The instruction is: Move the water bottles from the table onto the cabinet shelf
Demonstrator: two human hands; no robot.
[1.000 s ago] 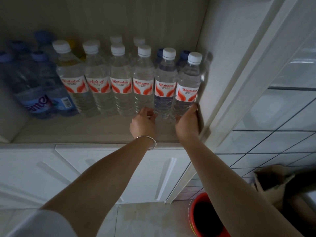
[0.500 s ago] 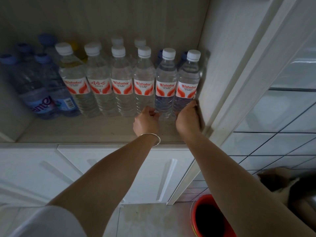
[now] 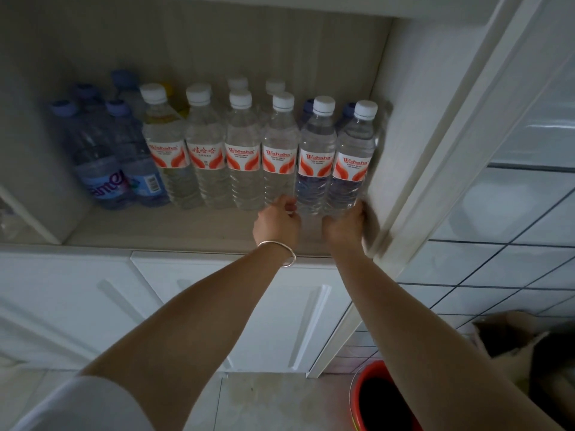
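A row of clear Wahaha water bottles with white caps and red labels stands upright on the cabinet shelf (image 3: pixel 155 228). My left hand (image 3: pixel 276 223), with a silver bangle on the wrist, curls around the left side of the base of the second bottle from the right (image 3: pixel 317 157). My right hand (image 3: pixel 346 223) wraps the right side of the base of the rightmost bottle (image 3: pixel 353 160), close to the cabinet's side wall. Both bottles stand on the shelf, in line with the row. More bottles stand behind, partly hidden.
Blue-capped bottles (image 3: pixel 102 169) fill the shelf's left end. The open cabinet door (image 3: pixel 435 150) stands just right of my right hand. Shut lower doors (image 3: pixel 249 306) are below the shelf. A red bucket (image 3: pixel 382 399) and a cardboard box (image 3: pixel 513 337) sit on the floor at right.
Both hands have pushed the two rightmost bottles back on the shelf, into line with the row.
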